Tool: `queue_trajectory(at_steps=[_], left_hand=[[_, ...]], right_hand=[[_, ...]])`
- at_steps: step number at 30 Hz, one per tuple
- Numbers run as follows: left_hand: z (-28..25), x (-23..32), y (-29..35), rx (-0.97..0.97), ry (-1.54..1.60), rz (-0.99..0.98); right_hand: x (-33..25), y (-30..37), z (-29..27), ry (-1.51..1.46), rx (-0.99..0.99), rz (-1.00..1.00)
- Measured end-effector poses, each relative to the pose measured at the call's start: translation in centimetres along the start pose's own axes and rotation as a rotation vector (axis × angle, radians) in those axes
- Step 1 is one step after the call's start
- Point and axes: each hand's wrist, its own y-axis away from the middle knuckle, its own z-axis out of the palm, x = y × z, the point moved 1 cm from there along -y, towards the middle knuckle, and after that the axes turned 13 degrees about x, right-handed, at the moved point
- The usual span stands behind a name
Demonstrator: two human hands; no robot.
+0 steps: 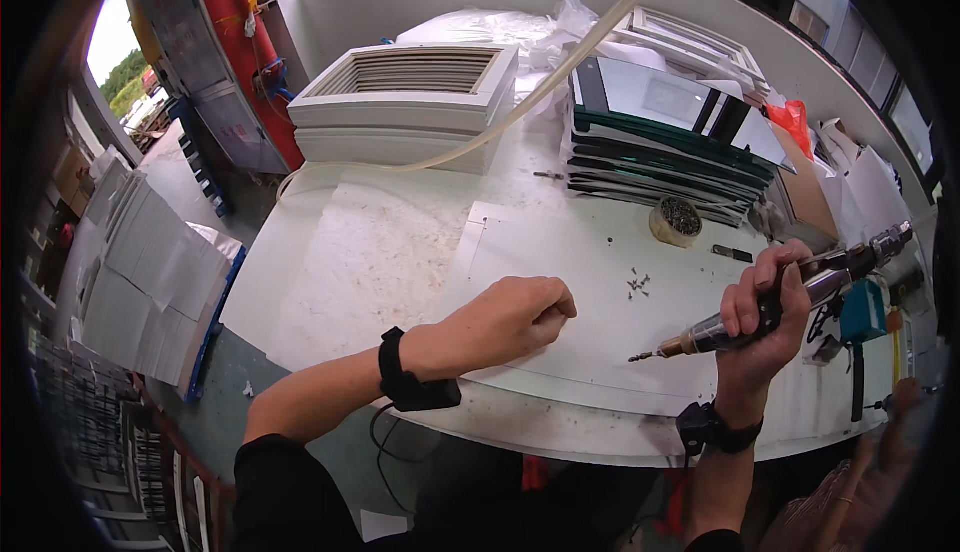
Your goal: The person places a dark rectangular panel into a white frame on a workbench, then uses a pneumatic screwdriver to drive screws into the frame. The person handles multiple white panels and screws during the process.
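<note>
- While your right hand (765, 314) wraps the power screwdriver (707, 335), its fingers are closed firmly around the grip, with the tool's body showing on both sides of them.
- Left of those fingers, the bit (641, 357) points leftward over the white sheet (530, 252); I cannot tell whether it touches.
- Your left hand (515, 324) is left of the bit, apart from it, its fingers curled inward; whether they hold anything is hidden.
- Beyond the bit, loose screws (638, 286) lie scattered, with a round tub (674, 241) of fasteners farther back.
- Behind that, glass panes (645, 94) are stacked on the worktop (365, 252), and white louvred frames (390, 141) are piled left of them.
</note>
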Motion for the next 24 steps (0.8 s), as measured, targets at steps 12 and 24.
queue_trajectory(at_steps=[12, 24], left_hand=[[-3.6, -2.7, 6.7, 0.162, 0.599, -0.447], [-4.3, -4.9, 8.8, 0.217, 0.885, -0.419]], right_hand=[[3.8, 0.5, 11.0, -0.168, -0.252, 0.066], [7.1, 1.7, 14.3, -0.149, -0.345, 0.091]])
